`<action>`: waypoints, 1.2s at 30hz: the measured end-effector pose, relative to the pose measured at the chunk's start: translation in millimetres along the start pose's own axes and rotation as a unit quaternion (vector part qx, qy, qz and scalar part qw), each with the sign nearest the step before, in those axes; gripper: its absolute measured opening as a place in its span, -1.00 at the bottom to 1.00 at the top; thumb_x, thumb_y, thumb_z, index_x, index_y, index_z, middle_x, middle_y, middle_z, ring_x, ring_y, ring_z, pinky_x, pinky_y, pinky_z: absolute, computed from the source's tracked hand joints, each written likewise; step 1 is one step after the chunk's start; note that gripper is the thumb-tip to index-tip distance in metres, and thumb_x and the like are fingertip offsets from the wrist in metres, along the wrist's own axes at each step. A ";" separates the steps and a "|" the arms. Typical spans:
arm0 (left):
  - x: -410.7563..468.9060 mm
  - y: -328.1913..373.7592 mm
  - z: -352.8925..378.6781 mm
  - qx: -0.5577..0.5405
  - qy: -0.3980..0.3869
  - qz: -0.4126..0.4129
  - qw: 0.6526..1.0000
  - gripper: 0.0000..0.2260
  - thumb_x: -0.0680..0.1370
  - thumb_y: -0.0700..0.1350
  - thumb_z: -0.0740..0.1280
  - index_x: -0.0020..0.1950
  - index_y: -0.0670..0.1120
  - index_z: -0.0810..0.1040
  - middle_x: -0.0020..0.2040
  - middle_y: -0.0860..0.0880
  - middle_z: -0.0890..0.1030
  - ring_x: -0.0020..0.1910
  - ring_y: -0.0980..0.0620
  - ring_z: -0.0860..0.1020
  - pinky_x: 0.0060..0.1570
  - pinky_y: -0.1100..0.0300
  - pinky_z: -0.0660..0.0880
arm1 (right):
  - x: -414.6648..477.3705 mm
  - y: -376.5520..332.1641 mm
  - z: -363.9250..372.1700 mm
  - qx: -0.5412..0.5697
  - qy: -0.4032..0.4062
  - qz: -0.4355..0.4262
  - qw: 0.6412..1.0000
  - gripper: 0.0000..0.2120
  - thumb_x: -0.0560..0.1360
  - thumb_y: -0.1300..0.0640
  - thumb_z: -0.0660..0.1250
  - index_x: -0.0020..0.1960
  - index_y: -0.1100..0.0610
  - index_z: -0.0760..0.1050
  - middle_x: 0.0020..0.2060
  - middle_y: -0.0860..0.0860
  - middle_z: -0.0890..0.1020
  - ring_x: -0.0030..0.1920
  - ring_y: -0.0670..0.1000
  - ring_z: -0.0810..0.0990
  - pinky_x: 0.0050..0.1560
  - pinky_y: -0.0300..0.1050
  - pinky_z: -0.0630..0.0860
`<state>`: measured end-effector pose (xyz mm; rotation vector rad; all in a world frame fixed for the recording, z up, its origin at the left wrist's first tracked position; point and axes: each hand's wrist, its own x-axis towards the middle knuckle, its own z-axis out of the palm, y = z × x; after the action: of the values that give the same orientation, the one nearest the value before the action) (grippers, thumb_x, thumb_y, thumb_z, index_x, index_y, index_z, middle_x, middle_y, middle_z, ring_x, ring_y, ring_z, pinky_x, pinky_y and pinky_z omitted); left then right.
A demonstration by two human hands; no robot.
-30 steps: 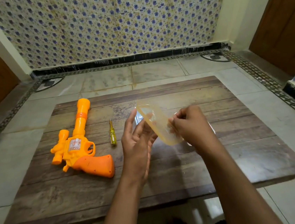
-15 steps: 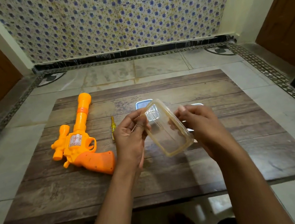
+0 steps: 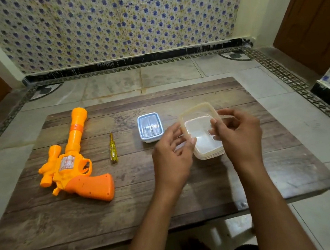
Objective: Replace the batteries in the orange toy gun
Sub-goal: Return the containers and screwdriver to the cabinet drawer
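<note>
Orange plastic toy gun (image 3: 74, 164) lies on its side at the left of the dark wood-plank table (image 3: 128, 211), barrel pointing away from us, grip nearest us, neither hand touching it. Just right of it we see a thin yellow see-through screwdriver (image 3: 113, 151) lying flat, tip pointing away. Further right sits a small clear rectangular tub with a blue-rimmed lid (image 3: 150, 127); contents too blurry to tell. Next to that we have a yellowish translucent rectangular plastic box (image 3: 198, 129) between both hands. Left hand (image 3: 171, 155): fingers loosely spread, slightly bent, tips touching the box's left edge. Right hand (image 3: 239, 135): thumb over the right rim, fingers curled behind, pinching it. Whether the box rests on the table we cannot tell. Grey floor tiles (image 3: 174, 72) and a blue-flower patterned wall (image 3: 117, 21) behind.
</note>
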<state>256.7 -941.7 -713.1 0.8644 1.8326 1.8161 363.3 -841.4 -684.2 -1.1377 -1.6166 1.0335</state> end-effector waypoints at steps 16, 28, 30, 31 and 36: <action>-0.5 -4.6 29.0 0.080 0.015 -0.001 0.997 -0.61 0.61 -0.23 0.41 0.45 -0.11 0.55 0.21 0.15 0.64 0.03 0.46 0.61 0.01 0.53 0.50 | 12.8 30.5 18.3 -0.131 0.011 0.021 0.991 -0.66 0.55 0.02 0.41 0.29 0.10 0.60 0.18 0.09 0.62 0.12 0.03 0.59 0.05 -0.16 0.50; 10.8 -13.2 12.2 0.112 0.046 -0.049 0.991 -0.75 0.60 -0.15 0.44 0.28 -0.07 0.64 0.08 0.09 0.68 0.00 0.22 0.66 -0.18 0.45 0.56 | 8.5 29.6 15.7 -0.012 -0.052 0.147 0.988 -0.87 0.49 0.14 0.46 0.02 0.06 0.58 -0.14 -0.05 0.68 -0.08 0.00 0.70 -0.02 0.07 0.69; 11.1 -14.1 9.3 0.119 0.048 -0.052 0.990 -0.77 0.59 -0.18 0.44 0.24 -0.09 0.66 0.05 0.09 0.68 -0.02 0.25 0.64 -0.20 0.50 0.53 | 7.9 26.8 19.6 0.015 -0.061 0.161 0.985 -0.81 0.48 0.16 0.46 0.08 0.07 0.56 -0.08 -0.02 0.68 -0.07 0.01 0.71 0.00 0.11 0.70; 12.3 -15.3 7.5 0.119 0.052 -0.055 0.990 -0.76 0.58 -0.18 0.45 0.24 -0.09 0.66 0.04 0.09 0.69 -0.01 0.24 0.65 -0.16 0.47 0.55 | 7.9 25.1 20.7 0.029 -0.064 0.166 0.984 -0.80 0.48 0.18 0.46 0.08 0.06 0.56 -0.05 0.00 0.68 -0.05 0.02 0.71 0.02 0.14 0.70; 16.5 -17.5 -3.0 0.047 0.045 -0.121 0.991 -0.82 0.64 -0.02 0.37 0.16 -0.04 0.70 0.01 0.03 0.75 0.03 0.06 0.71 0.05 -0.03 0.69 | 1.0 9.5 22.9 0.128 -0.084 0.172 0.973 -0.78 0.48 0.31 0.47 0.07 0.09 0.59 0.02 0.06 0.70 0.04 0.09 0.70 0.09 0.20 0.67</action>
<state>240.4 -931.9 -728.1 0.5694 1.9962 1.6534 343.5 -841.5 -699.1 -1.2010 -1.3868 1.5520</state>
